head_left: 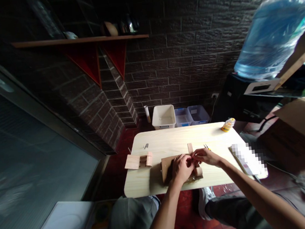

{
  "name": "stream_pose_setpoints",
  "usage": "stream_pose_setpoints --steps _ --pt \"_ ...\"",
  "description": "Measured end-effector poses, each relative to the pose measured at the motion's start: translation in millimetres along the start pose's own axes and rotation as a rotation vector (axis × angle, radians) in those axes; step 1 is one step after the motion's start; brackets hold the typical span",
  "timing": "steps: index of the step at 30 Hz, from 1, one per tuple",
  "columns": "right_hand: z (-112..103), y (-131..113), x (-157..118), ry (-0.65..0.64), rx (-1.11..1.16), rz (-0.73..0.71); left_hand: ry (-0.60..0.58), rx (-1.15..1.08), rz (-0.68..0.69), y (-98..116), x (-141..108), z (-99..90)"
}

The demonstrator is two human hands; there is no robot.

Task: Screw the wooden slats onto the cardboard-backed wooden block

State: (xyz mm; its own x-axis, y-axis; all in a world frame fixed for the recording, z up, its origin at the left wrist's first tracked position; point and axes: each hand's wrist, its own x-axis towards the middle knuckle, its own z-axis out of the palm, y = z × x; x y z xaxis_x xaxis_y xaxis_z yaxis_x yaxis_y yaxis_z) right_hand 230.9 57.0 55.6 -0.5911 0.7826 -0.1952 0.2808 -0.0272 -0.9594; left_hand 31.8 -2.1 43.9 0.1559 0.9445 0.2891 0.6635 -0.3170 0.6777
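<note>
Closely together, left hand [183, 166] and right hand [205, 156] meet over a brown cardboard piece [168, 163]

From the head view, the cardboard piece lies near the front edge of the pale desk [170, 136], directly under the left hand, with its left part showing beyond that hand. The right hand reaches in from the right, and the fingertips of the two come together above the piece's right end. Both hands have bent fingers; whether they pinch something small between them I cannot tell, because the fingers themselves cover the spot. A rounded wooden piece [198, 171] sits just below the right hand at that same end, and a flat wooden strip [190, 148] shows just behind the fingers.

Farther left on the desk lies a wooden assembly [132, 162], well apart from the hands, with small dark parts [146, 146] behind it. A slim tool with a yellow part [207, 147] lies just behind the right hand. Toward the far right corner stands a yellow-based bottle [228, 124]; nearer, along the right edge, is a flat object [250, 159], its surface blurred out. Past the desk, a whitish bin [164, 116] stands beside two bluish bins [182, 116].
</note>
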Motion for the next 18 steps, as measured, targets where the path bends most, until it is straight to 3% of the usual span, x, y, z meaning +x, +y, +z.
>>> stream_pose_setpoints --steps 7,18 --pt "0.6 -0.7 -0.4 0.026 -0.033 0.041 -0.036 -0.012 -0.008 -0.7 1.7 -0.6" --pt "-2.5 20.2 4.1 0.073 -0.13 0.051 -0.156 0.069 0.002 -8.4 14.6 0.6"
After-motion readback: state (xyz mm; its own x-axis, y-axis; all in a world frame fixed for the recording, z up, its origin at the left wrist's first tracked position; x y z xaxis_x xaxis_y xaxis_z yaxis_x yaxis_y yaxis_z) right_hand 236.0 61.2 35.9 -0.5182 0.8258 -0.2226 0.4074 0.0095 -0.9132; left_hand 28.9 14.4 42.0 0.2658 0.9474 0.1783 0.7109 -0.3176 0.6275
